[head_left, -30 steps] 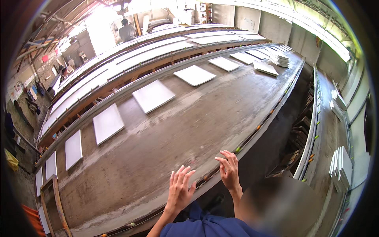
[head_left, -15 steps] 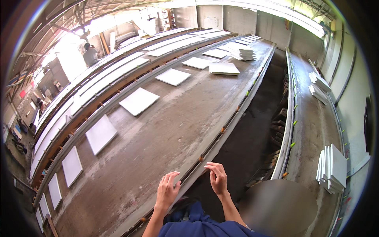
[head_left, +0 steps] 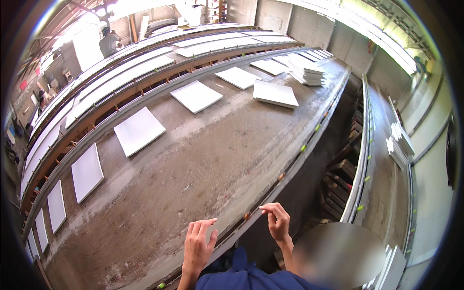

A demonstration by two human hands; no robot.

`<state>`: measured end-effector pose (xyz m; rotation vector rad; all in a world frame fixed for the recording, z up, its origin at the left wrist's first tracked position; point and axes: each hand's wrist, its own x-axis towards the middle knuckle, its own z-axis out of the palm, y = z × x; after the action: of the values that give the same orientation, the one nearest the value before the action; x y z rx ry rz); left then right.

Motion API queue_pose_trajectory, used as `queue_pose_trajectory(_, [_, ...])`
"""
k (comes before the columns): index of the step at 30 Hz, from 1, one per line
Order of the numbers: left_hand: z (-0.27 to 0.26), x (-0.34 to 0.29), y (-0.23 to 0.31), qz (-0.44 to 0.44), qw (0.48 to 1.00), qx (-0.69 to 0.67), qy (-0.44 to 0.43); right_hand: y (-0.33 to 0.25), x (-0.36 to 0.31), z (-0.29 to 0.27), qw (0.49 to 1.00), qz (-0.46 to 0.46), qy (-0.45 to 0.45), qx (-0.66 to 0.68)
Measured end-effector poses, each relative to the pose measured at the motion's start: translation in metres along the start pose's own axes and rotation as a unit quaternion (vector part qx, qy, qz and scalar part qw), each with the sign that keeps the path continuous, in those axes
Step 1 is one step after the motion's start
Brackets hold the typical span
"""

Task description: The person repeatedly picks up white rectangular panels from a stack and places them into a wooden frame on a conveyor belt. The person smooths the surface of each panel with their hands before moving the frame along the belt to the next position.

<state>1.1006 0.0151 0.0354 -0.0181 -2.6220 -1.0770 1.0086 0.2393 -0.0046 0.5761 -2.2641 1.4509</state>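
Note:
My left hand [head_left: 198, 243] hovers by the near edge of a long brown table [head_left: 203, 169], thumb apart from the fingers and nothing in it. My right hand [head_left: 278, 223] is raised over the dark aisle beside that edge, empty, its fingers bent loosely and parted from the thumb. A row of flat white square panels [head_left: 139, 130] runs along the table's far side, out of reach of both hands. Farther up the table lie a low stack of white panels [head_left: 275, 94] and a taller, uneven stack [head_left: 307, 71].
Across the dark aisle [head_left: 309, 166] stands a second long table [head_left: 382, 193] with white panel stacks [head_left: 398, 140]. Orange and green clips [head_left: 303, 148] line the table edges. More long tables with white sheets [head_left: 208, 54] and a person [head_left: 108, 42] are at the back left. A blurred oval hides the lower right.
My view has shifted forward along the table, so the panels and stacks appear nearer. Both hands stay raised and empty in much the same pose.

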Motion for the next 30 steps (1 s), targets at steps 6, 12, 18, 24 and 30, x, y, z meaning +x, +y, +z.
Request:
queue_pose_trajectory(6, [0.034, 0.07, 0.021, -0.028, 0.999, 0.021, 0.029, 0.052, 0.083, -0.027, 1.0, -0.008, -0.015, -0.003])
queue_pose_trajectory(12, [0.087, 0.127, 0.035, -0.077, 0.993, 0.045, 0.072, 0.121, 0.183, -0.065, 0.997, -0.049, -0.049, -0.028])
queue_pose_trajectory(18, [0.136, 0.215, 0.068, -0.104, 0.984, 0.122, 0.082, 0.239, 0.302, -0.118, 0.994, -0.08, -0.078, 0.005])
queue_pose_trajectory(24, [0.203, 0.352, 0.085, -0.088, 0.994, 0.053, 0.041, 0.36, 0.422, -0.156, 0.996, 0.026, -0.075, 0.046])
queue_pose_trajectory(30, [0.296, 0.492, 0.019, -0.156, 0.984, -0.061, 0.054, 0.492, 0.496, -0.148, 0.951, 0.241, -0.182, 0.071])
